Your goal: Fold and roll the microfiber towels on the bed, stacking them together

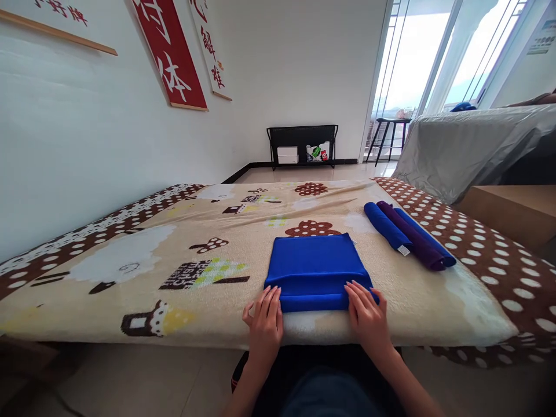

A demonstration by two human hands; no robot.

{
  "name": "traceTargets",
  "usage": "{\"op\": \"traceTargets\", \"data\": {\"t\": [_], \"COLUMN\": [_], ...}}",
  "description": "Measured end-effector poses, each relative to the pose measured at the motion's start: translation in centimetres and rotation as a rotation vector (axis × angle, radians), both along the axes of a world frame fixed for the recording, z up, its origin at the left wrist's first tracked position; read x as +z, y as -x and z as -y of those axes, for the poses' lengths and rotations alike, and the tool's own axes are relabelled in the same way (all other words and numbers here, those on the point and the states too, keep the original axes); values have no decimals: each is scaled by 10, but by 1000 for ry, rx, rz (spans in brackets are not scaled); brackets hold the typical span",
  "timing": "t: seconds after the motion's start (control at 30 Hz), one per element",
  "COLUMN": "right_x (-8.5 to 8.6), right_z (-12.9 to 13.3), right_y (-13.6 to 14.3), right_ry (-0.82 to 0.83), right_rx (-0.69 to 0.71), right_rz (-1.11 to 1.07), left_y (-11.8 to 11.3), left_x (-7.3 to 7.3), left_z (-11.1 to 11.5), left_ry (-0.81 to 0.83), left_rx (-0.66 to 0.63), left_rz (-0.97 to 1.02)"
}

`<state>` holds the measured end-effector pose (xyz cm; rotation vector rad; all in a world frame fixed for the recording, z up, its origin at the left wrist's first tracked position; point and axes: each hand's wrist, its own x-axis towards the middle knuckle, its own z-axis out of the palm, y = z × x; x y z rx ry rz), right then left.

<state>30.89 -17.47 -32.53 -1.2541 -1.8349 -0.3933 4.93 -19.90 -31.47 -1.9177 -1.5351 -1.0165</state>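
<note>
A blue cloth [316, 258] lies flat on the patterned blanket, its near edge folded over into a flat roll. At the left end of that fold, my left hand [266, 315] grips the cloth with its fingers over the top. My right hand [367, 313] holds the fold's right end, fingers close together and pressed down on it. To the right lie rolled cloths: a blue roll [386, 225] with a white label, a purple roll [412, 237], and another blue roll [434, 246] beside it.
The cream blanket [208, 237] has brown polka-dot borders and covers a low bed or table. Behind it stands a black rack [302, 139] by the wall. At right are a cardboard box [512, 211], a grey-covered surface [473, 145] and a stool [391, 130].
</note>
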Motion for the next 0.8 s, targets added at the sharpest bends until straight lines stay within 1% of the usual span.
{"op": "traceTargets", "data": {"t": [0.1,0.2,0.27,0.33,0.43,0.63,0.7,0.8], "right_x": [5,11,15,17,16,0,-6,-13], "right_z": [0,-1,-2,-5,-11,-18,-18,-15], "right_y": [25,47,54,53,35,-26,-43,-61], "right_ry": [43,122,164,186,193,159,139,85], "right_rx": [122,167,170,141,47,-138,-167,-167], "right_rz": [63,112,127,127,131,140,142,138], "left_y": [-20,-45,-57,-61,-49,6,22,38], "left_x": [5,10,12,14,14,5,1,-2], "left_z": [-3,-10,-15,-20,-22,-19,-17,-13], "left_ry": [32,160,247,299,320,287,267,196], "left_rx": [-107,-231,-249,-220,-161,13,23,-15], "left_rz": [-12,-59,-77,-71,-68,-60,-68,-92]}}
